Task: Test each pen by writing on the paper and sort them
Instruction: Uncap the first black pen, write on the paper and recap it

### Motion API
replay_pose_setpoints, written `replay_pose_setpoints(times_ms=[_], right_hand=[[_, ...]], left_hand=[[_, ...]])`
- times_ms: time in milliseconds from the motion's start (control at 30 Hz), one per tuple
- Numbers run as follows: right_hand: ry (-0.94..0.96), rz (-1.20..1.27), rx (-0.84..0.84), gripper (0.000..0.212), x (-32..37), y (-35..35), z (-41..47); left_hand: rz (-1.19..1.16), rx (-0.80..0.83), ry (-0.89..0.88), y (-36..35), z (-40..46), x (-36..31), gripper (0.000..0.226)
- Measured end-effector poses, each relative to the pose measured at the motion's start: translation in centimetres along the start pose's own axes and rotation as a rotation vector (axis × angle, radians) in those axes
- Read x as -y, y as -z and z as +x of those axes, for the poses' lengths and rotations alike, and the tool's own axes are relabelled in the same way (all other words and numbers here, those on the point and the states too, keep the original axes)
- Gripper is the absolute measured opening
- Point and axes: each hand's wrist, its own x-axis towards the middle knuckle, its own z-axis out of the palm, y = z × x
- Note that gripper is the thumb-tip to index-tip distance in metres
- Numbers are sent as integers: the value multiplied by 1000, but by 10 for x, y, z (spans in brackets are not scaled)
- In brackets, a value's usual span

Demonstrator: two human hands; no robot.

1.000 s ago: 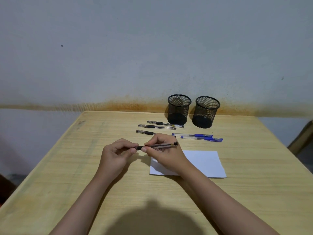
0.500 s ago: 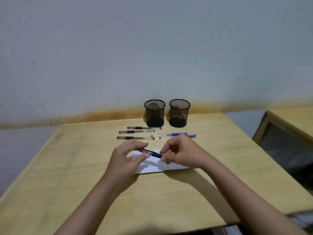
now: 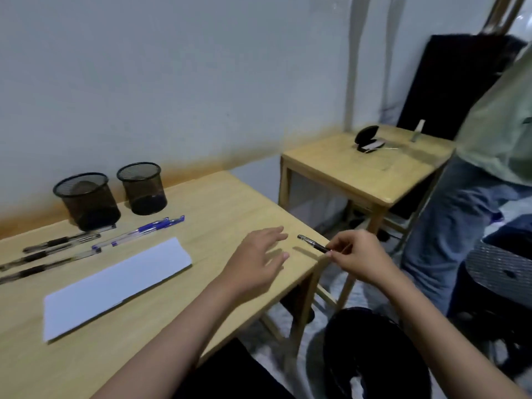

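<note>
Fingers of right hand (image 3: 358, 256) pinch slim black pen (image 3: 313, 245); left hand (image 3: 256, 262) spread open above smooth wooden table (image 3: 230, 203).

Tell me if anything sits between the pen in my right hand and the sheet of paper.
Yes. The left hand hovers open over the table, between the black pen pinched in the right hand and the paper. Nothing else lies on that stretch of table.
</note>
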Motion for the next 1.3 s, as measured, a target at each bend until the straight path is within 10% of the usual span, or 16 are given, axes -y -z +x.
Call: replay_pose_setpoints(times_ms=[200,600,833,1300], right_hand=[[-185,-82,-105,5,-72,10,-16],[-234,-99,-128,14,-83,4,-10],[39,69,-320,13,-11,-16,3],[496,363,135,16,187,-144,23]], left_hand=[[241,250,-47,-39,33,-3,44],[195,240,-32,-43,32,1,44],[169,63,87,-22,17,-4,39],[339,-458,550,137,-131,62,38]])
